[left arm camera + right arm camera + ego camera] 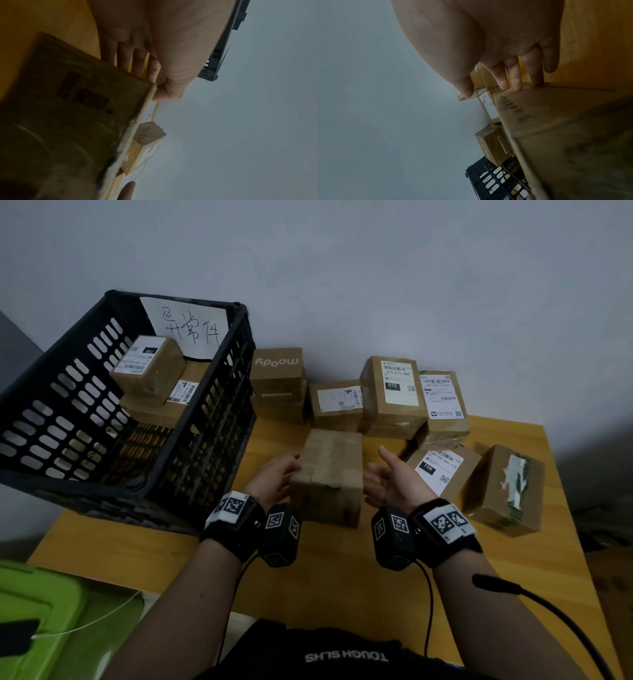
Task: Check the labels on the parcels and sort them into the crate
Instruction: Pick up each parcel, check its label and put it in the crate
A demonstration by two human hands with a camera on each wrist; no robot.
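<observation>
Tabletop (342, 570): left hand (277, 477) clasps parcel (329, 474); right hand (394, 481) open.

Yellow wooden table (342, 570) carries black slotted plastic crate (44, 419) at left, brown cardboard parcels (394, 392) clustered along far edge and right.

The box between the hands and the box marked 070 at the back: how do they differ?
The box between the hands shows no shipping label on top, only bare, scuffed cardboard; the 070 box carries a large white label facing up. The left hand grips the first, with the right hand open beside it; nothing touches the 070 box. The first sits near the table's middle, the 070 box in the back row by the wall. Both are brown cardboard parcels outside the crate.
</observation>
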